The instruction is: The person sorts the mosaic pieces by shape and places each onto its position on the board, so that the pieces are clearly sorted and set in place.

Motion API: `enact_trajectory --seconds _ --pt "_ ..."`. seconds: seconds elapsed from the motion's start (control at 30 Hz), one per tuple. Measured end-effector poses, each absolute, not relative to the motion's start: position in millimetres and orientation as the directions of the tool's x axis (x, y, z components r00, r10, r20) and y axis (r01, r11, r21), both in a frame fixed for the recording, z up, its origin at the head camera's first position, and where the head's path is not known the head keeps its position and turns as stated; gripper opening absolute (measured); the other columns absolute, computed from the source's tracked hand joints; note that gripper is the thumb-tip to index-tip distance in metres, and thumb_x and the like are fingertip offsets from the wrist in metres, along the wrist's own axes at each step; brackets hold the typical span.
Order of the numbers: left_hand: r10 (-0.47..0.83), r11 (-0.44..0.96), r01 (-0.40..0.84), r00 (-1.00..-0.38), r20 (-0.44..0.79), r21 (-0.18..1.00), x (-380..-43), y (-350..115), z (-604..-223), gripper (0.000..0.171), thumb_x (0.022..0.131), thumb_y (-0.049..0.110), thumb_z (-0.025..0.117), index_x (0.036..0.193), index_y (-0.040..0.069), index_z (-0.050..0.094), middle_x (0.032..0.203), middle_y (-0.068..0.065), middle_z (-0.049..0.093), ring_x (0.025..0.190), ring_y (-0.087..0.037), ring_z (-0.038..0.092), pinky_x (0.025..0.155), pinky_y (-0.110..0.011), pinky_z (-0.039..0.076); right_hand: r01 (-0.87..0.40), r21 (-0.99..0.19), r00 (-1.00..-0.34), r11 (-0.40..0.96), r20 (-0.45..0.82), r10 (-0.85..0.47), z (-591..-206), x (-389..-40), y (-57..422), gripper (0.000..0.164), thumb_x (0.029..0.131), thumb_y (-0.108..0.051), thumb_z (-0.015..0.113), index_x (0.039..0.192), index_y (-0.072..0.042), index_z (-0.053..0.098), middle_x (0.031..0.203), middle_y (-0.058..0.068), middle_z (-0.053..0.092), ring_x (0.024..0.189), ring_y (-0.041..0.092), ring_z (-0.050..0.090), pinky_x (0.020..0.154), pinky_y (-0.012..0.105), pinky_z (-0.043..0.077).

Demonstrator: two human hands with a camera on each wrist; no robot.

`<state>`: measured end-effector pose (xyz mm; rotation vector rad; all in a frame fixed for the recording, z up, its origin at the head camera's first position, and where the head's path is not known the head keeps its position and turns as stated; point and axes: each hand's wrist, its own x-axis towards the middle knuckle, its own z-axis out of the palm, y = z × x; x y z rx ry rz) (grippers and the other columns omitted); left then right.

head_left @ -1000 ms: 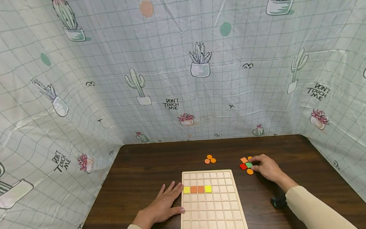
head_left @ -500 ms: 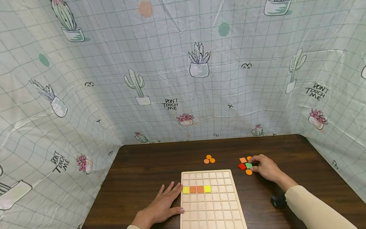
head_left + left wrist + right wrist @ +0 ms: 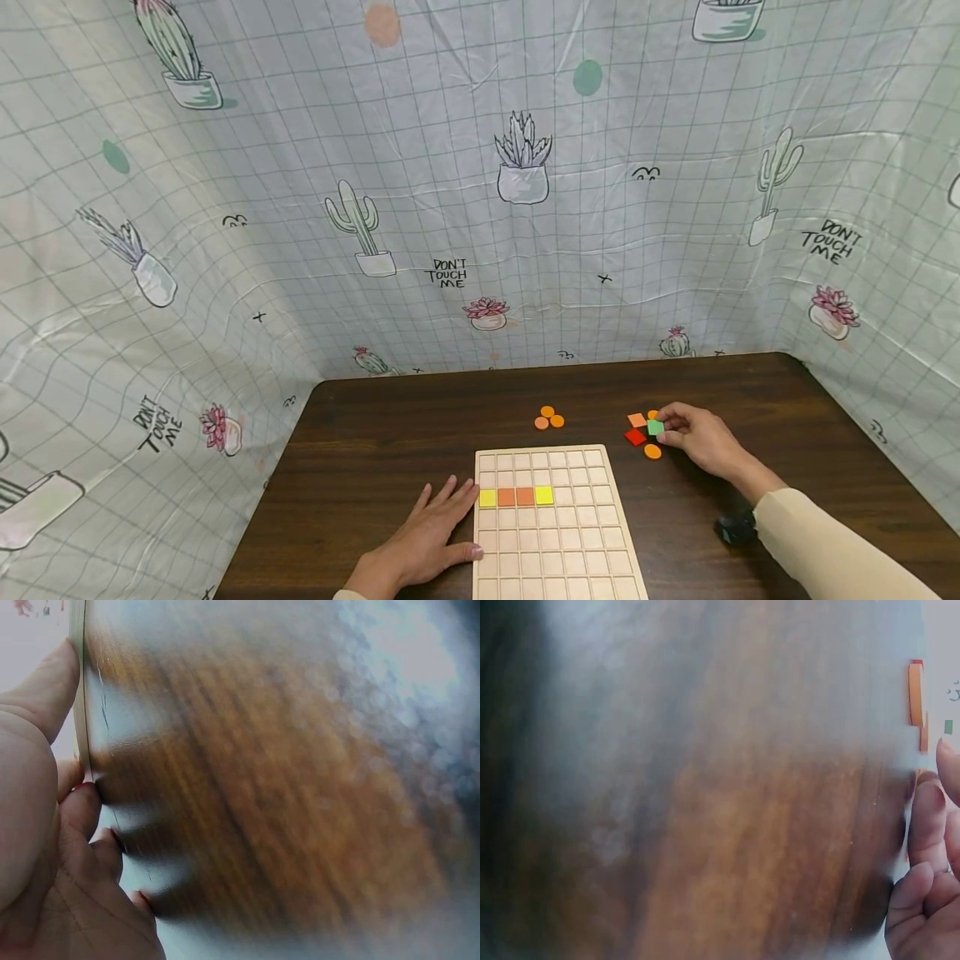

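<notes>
A pale wooden grid board (image 3: 561,542) lies on the table. In one of its rows sit two yellow squares (image 3: 543,495) with two orange squares (image 3: 516,497) between them. My left hand (image 3: 426,537) rests at the board's left edge, fingers spread and thumb touching the side. Over to the right, my right hand (image 3: 701,439) pinches a green square tile (image 3: 656,427) between thumb and fingers, raised above the tabletop. Close by lie a red square (image 3: 635,437), a light-orange square (image 3: 637,420) and orange discs (image 3: 652,452), one partly hidden by the fingers.
Three orange discs (image 3: 557,422) are grouped beyond the board's far edge. The dark wooden table (image 3: 405,425) ends at a curtain (image 3: 420,317) printed with cacti, which hangs behind it and on both sides. A dark device (image 3: 737,527) is at the right wrist.
My right hand has lifted the green tile from among the loose pieces, where it lay flat. The left hand and the board stay put.
</notes>
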<state>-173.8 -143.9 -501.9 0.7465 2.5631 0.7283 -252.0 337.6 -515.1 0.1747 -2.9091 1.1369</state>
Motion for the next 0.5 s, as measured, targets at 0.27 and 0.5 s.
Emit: enact_trajectory --seconds 0.27,0.5 --pt "0.579 0.724 0.385 -0.790 -0.200 0.572 -174.0 -143.2 -500.8 0.089 0.099 0.051 0.069 0.168 0.013 0.029 0.175 -0.010 0.027 0.164 -0.037 0.015 0.128 -0.069 0.005 -0.100 -0.684 -0.995 0.722 0.074 -0.067 -516.4 -252.7 339.3 0.027 0.096 -0.015 0.078 0.118 -0.003 0.070 0.103 0.009 0.074 0.090 0.021 0.067 0.077 0.036 0.054" --pt "0.585 0.722 0.397 -0.788 -0.194 0.566 -173.3 -143.6 -500.6 0.089 0.099 0.050 0.069 0.168 0.013 0.029 0.174 -0.010 0.027 0.163 -0.038 0.016 0.128 -0.070 0.006 -0.077 -0.700 -0.997 0.709 0.060 -0.050 -514.2 -250.5 338.3 0.029 0.097 -0.018 0.079 0.120 -0.003 0.069 0.104 0.009 0.074 0.089 0.020 0.065 0.076 0.035 0.054"
